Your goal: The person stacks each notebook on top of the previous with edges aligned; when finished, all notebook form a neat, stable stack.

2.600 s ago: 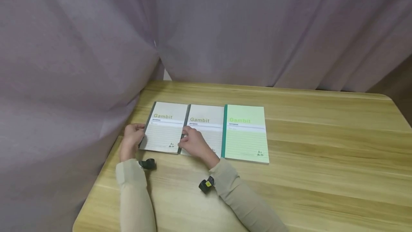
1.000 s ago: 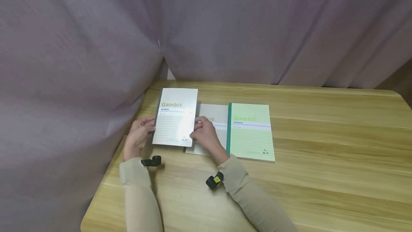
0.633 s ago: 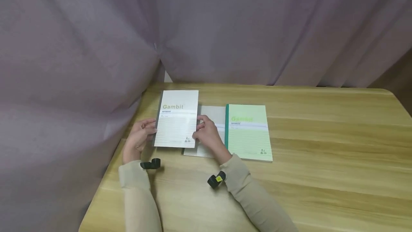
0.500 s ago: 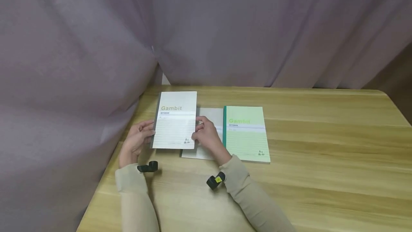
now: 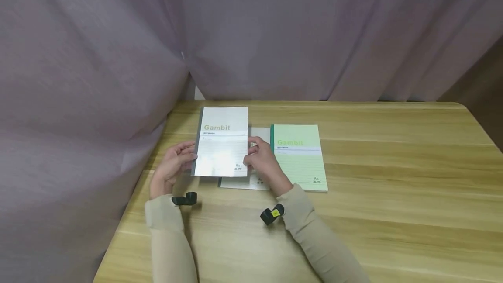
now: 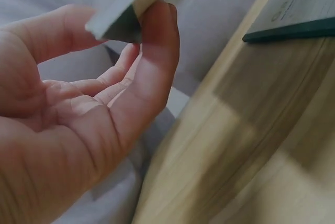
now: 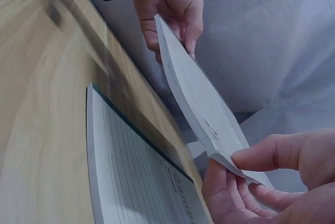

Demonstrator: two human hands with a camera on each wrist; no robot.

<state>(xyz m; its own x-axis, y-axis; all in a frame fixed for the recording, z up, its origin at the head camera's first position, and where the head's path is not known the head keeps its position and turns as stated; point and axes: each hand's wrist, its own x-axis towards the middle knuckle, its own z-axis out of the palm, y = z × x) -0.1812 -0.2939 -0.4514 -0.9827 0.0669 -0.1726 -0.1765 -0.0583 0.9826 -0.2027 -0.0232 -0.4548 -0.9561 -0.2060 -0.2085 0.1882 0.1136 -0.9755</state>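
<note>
Both hands hold up a white notebook (image 5: 222, 143) with a dark spine and "Gambit" on its cover. My left hand (image 5: 174, 163) pinches the spine edge between thumb and fingers; the left wrist view shows a corner of the notebook (image 6: 138, 12) in that grip. At the opposite edge, near the lower corner, my right hand (image 5: 265, 160) pinches it the same way. In the right wrist view the raised notebook (image 7: 201, 98) is tilted, well above the table. A second white notebook (image 5: 239, 183) lies below, mostly covered in the head view. Right of it lies a green notebook (image 5: 300, 165) with a green spine.
The wooden table (image 5: 393, 178) stretches off to the right. A grey-purple curtain (image 5: 267, 34) hangs along its back and left edges. Black wrist cameras (image 5: 271, 215) sit at the cuffs of both beige sleeves.
The left-hand white notebook, flat on the table at first, has been lifted by both hands. It has since moved right, over the second white notebook. The green notebook stays put.
</note>
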